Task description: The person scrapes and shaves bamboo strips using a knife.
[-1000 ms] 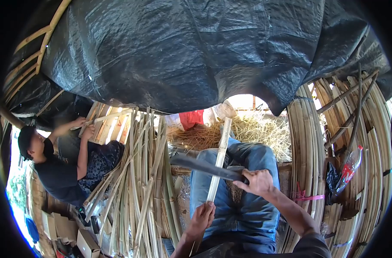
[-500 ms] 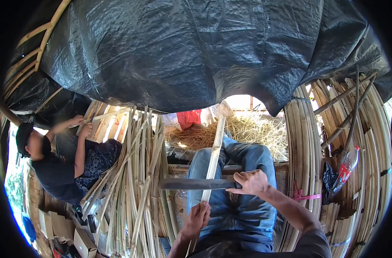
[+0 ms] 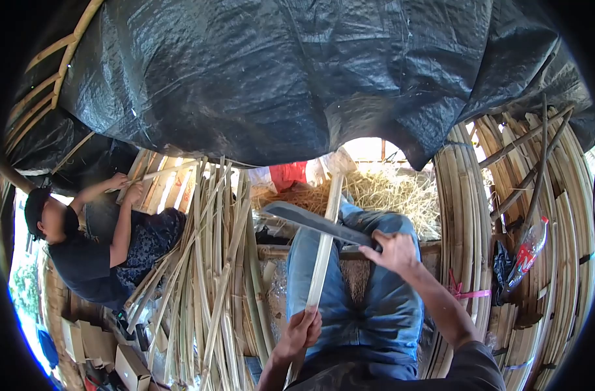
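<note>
A pale bamboo strip [image 3: 319,275] slants up between my knees, its lower part gripped by my left hand [image 3: 304,331]. My right hand [image 3: 395,251] is closed round the handle of a long dark machete [image 3: 310,220]. The blade points left and crosses the strip above my left hand, over my thighs. Whether its edge touches the strip cannot be made out. Both of my legs, in blue jeans [image 3: 388,287], are under the strip and the blade.
Many bamboo strips [image 3: 209,280] lean at the left, beside a seated person [image 3: 82,260] holding a strip. Bundled bamboo [image 3: 463,228] and a plastic bottle [image 3: 529,254] are at the right. Straw [image 3: 395,195] lies ahead, under black tarpaulin [image 3: 278,78]. Cardboard boxes [image 3: 132,369] stand lower left.
Compared with half a second ago, the machete and my right hand are farther up the strip, and the blade has tilted with its tip higher. My left hand keeps its hold.
</note>
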`<state>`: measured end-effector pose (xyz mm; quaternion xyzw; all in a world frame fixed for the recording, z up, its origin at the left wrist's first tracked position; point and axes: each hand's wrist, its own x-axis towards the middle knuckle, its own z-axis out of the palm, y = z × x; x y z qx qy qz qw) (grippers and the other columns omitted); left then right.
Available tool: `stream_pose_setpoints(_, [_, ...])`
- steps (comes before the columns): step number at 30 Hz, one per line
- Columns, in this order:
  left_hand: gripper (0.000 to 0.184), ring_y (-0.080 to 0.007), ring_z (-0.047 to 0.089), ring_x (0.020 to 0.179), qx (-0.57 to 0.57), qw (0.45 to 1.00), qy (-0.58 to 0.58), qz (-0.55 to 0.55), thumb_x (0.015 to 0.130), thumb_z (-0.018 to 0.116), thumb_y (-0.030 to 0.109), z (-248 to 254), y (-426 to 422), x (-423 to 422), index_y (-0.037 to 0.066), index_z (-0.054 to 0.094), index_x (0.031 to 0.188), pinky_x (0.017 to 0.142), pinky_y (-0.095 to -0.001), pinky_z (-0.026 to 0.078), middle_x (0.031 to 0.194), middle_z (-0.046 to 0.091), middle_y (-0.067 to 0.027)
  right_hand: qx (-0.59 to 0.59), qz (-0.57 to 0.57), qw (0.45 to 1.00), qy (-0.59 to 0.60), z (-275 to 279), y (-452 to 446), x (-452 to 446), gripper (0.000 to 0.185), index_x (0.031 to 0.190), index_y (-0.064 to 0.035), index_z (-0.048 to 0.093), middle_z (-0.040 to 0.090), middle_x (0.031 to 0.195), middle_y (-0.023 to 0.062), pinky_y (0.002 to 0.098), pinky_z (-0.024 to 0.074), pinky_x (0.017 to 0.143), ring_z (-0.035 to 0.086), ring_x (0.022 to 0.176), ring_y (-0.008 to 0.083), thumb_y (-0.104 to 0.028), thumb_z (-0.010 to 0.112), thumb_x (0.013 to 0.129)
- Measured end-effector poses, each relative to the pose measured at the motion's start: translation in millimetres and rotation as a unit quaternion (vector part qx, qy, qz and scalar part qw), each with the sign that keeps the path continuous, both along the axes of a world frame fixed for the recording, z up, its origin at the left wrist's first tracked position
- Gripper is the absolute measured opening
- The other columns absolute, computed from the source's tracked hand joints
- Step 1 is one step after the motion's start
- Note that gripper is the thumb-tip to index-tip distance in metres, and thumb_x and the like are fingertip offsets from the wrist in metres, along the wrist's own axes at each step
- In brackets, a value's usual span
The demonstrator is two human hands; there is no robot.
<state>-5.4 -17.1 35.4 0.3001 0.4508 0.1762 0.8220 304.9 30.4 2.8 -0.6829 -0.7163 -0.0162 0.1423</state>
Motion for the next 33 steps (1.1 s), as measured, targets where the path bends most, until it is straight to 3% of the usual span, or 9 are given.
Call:
stream_pose_setpoints(1, [0.042, -0.0053, 0.027, 0.043, -0.001, 1.000, 0.000, 0.001, 0.111, 0.041, 0.042, 0.1, -0.5, -1.8, 0.013, 0.043, 0.080, 0.039, -0.0245, 0.021, 0.059, 0.031, 0.0060, 0.088, -0.008, 0.996, 0.020, -10.0, 6.1, 6.8, 0.063, 0.086, -0.0084, 0.069, 0.063, 0.053, 0.0100, 0.0368, 0.0493, 0.040, 0.066, 0.046, 0.0240, -0.070, 0.058, 0.090])
stream_pose_setpoints(6, [0.041, -0.0046, 0.024, 0.047, -0.040, 0.998, -0.038, -0.028, 0.110, 0.042, 0.044, -3.1, 8.9, -5.2, 0.014, 0.043, 0.082, 0.040, -0.0246, 0.020, 0.061, 0.027, 0.0066, 0.061, 0.010, 0.997, 0.038, -3.1, -9.9, -1.1, 0.061, 0.082, -0.0081, 0.067, 0.062, 0.051, 0.0102, 0.0382, 0.0526, 0.043, 0.067, 0.047, 0.0252, -0.069, 0.061, 0.088])
stream_pose_setpoints(8, [0.042, -0.0047, 0.024, 0.047, -0.035, 0.998, -0.032, -0.032, 0.110, 0.042, 0.044, -2.3, 1.3, -4.4, 0.014, 0.042, 0.082, 0.040, -0.0248, 0.020, 0.061, 0.027, 0.0065, 0.100, 0.145, 0.984, 0.017, -0.4, -14.7, 4.7, 0.062, 0.081, -0.0081, 0.067, 0.062, 0.051, 0.0094, 0.0384, 0.0522, 0.042, 0.066, 0.045, 0.0247, -0.070, 0.062, 0.088])
stream_pose_setpoints(12, [0.041, -0.0047, 0.020, 0.049, -0.013, 0.999, -0.026, -0.043, 0.111, 0.039, 0.043, -2.0, -10.4, -2.4, 0.014, 0.041, 0.083, 0.042, -0.0243, 0.018, 0.062, 0.024, 0.0071, 0.106, -0.057, 0.992, 0.028, -15.6, 10.0, 37.5, 0.062, 0.081, -0.0075, 0.068, 0.060, 0.050, 0.0067, 0.0385, 0.0498, 0.040, 0.065, 0.045, 0.0232, -0.069, 0.063, 0.087])
stream_pose_setpoints(19, [0.042, -0.0044, 0.021, 0.048, -0.070, 0.994, -0.082, -0.033, 0.110, 0.039, 0.045, -1.8, 0.4, -9.7, 0.015, 0.041, 0.081, 0.040, -0.0244, 0.016, 0.061, 0.023, 0.0075, 0.175, 0.149, 0.973, 0.035, -3.0, -11.4, 12.7, 0.061, 0.077, -0.0088, 0.065, 0.063, 0.056, 0.0039, 0.0334, 0.0455, 0.038, 0.062, 0.042, 0.0212, -0.069, 0.063, 0.087])
stream_pose_setpoints(25, [0.043, -0.0042, 0.019, 0.046, -0.101, 0.987, -0.126, -0.023, 0.109, 0.040, 0.048, -0.3, 2.3, -10.3, 0.017, 0.040, 0.080, 0.039, -0.0239, 0.013, 0.060, 0.022, 0.0079, 0.067, 0.035, 0.997, 0.031, -15.2, -0.9, 15.8, 0.062, 0.087, -0.0066, 0.072, 0.070, 0.065, 0.0073, 0.0323, 0.0494, 0.043, 0.065, 0.047, 0.0201, -0.068, 0.064, 0.086])
stream_pose_setpoints(28, [0.043, -0.0042, 0.018, 0.046, -0.126, 0.979, -0.158, -0.030, 0.109, 0.041, 0.048, -2.7, 1.6, -15.7, 0.017, 0.040, 0.079, 0.039, -0.0237, 0.013, 0.059, 0.022, 0.0083, 0.182, 0.103, 0.975, 0.077, -15.2, -5.9, 0.8, 0.066, 0.086, -0.0078, 0.073, 0.070, 0.066, 0.0035, 0.0323, 0.0479, 0.040, 0.062, 0.045, 0.0141, -0.073, 0.060, 0.087])
stream_pose_setpoints(31, [0.043, -0.0042, 0.018, 0.045, -0.126, 0.973, -0.187, -0.036, 0.109, 0.041, 0.048, -6.9, -4.2, -18.5, 0.017, 0.040, 0.079, 0.038, -0.0231, 0.013, 0.059, 0.022, 0.0086, 0.135, 0.156, 0.978, 0.019, -8.4, -5.0, 9.1, 0.065, 0.081, -0.0083, 0.071, 0.068, 0.063, 0.0016, 0.0332, 0.0475, 0.040, 0.062, 0.044, 0.0140, -0.072, 0.062, 0.086])
stream_pose_setpoints(33, [0.043, -0.0041, 0.018, 0.045, -0.136, 0.974, -0.178, -0.030, 0.109, 0.041, 0.048, -5.8, -9.2, -23.9, 0.017, 0.040, 0.079, 0.038, -0.0229, 0.014, 0.059, 0.022, 0.0085, 0.178, 0.043, 0.981, 0.069, -20.4, 8.2, 26.7, 0.057, 0.083, -0.0075, 0.070, 0.066, 0.060, 0.0047, 0.0386, 0.0507, 0.044, 0.064, 0.047, 0.0207, -0.064, 0.065, 0.088])
